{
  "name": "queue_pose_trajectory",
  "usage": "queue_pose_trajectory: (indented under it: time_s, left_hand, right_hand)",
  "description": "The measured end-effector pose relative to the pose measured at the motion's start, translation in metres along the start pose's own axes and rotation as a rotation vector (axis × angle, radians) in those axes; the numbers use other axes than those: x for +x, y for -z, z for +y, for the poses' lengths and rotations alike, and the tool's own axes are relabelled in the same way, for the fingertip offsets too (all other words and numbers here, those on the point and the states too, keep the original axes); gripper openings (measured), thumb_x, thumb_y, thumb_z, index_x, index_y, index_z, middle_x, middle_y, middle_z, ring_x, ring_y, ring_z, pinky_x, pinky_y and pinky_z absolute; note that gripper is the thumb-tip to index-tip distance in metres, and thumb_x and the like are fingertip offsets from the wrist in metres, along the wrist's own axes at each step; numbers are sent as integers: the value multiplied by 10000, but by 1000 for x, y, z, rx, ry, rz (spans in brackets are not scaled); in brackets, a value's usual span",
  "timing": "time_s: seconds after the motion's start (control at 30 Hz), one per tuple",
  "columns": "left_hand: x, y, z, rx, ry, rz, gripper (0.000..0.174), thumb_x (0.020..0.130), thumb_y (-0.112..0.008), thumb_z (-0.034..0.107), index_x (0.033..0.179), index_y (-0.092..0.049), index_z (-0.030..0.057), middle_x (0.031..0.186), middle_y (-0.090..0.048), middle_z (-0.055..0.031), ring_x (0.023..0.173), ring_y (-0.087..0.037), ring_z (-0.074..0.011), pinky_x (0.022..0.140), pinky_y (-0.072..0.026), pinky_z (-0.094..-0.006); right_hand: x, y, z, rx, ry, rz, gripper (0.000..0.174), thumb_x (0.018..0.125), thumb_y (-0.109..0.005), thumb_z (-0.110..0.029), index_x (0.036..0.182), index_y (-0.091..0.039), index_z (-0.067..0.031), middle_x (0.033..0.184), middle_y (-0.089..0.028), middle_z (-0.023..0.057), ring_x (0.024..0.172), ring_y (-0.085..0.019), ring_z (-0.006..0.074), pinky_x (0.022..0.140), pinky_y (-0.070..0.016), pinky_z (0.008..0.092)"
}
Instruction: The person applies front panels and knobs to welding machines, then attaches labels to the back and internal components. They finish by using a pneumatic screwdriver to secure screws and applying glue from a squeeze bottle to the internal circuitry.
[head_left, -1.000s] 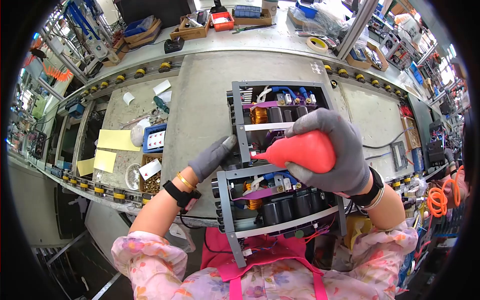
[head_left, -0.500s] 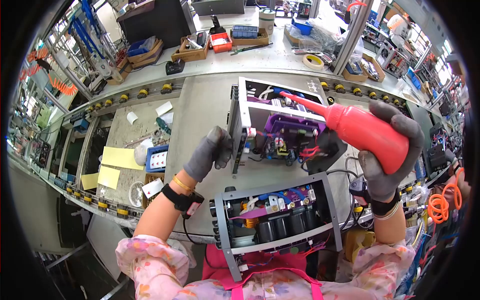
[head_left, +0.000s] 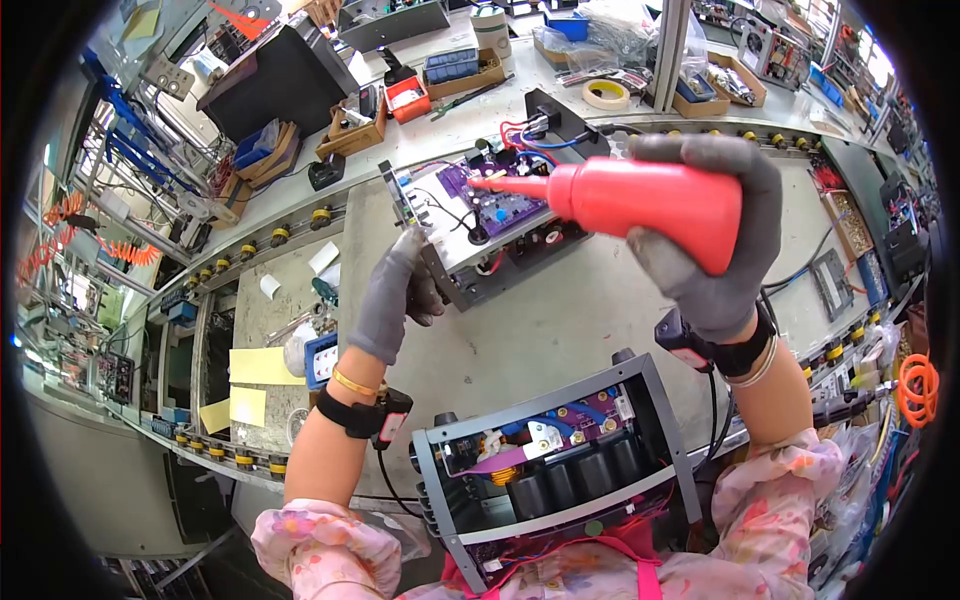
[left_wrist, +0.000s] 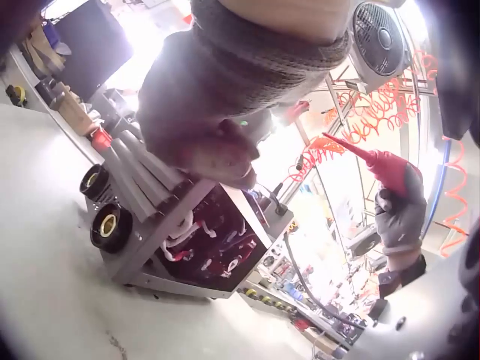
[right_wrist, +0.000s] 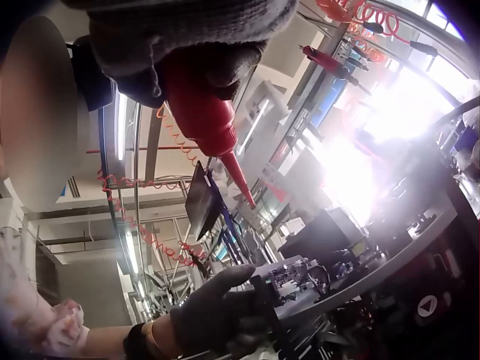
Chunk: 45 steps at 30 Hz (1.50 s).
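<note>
In the head view my gloved right hand (head_left: 722, 290) grips a red squeeze bottle (head_left: 650, 203) with a long tapered nozzle. Its tip overlaps a purple circuit board (head_left: 515, 208) on the far metal-cased electronic unit (head_left: 485, 284). That unit lies turned, board side up. My gloved left hand (head_left: 385, 300) holds the unit's near-left corner, index finger at the top edge and the other fingers curled below. In the left wrist view, the casing (left_wrist: 180, 240) shows black round terminals on one face. A second unit (head_left: 590, 478), with black capacitors and a copper coil, stands nearest my body.
Yellow paper sheets (head_left: 266, 366) and a blue bin (head_left: 320, 358) lie to the left. Yellow rollers (head_left: 320, 217) line the bench edge. On the back shelf are a red box (head_left: 407, 100), a tape roll (head_left: 606, 95) and a black monitor (head_left: 275, 90).
The far unit has been turned and tipped, bringing its purple board uppermost, and sits farther back. The bottle lifted off it, swung right, then came back over the board.
</note>
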<state>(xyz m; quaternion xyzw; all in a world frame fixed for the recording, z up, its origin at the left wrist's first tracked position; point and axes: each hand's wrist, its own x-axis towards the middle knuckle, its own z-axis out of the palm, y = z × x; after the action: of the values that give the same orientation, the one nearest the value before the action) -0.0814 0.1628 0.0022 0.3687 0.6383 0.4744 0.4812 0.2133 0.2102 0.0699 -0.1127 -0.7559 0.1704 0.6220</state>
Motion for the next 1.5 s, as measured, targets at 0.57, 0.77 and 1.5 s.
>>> queue_pose_trajectory:
  time_s: [0.57,0.77,1.5]
  left_hand:
    - [-39,-19,24,349,-166,-10,317,885,-581,317,994,-467,42,701,-575,-60,517,-538,-100,391,-408,-240]
    - [-65,-31,3,250,-254,-110,314,883,-600,199,1089,-434,28,853,-608,-77,638,-581,-98,473,-449,-221]
    - [-53,-28,-4,367,-244,28,411,916,-519,366,1158,-471,37,713,-569,-34,509,-548,-83,396,-372,-182]
  right_hand:
    - [-13,-12,21,121,-148,-1,501,734,-688,47,1166,-447,-36,1148,-577,146,1074,-596,238,931,-488,365]
    - [-23,-24,29,206,-143,-141,493,714,-724,9,1147,-492,-33,1095,-596,118,1040,-602,213,911,-487,348]
    - [-17,-61,54,59,106,57,402,667,-781,-191,998,-571,-104,920,-660,77,817,-680,262,719,-559,339]
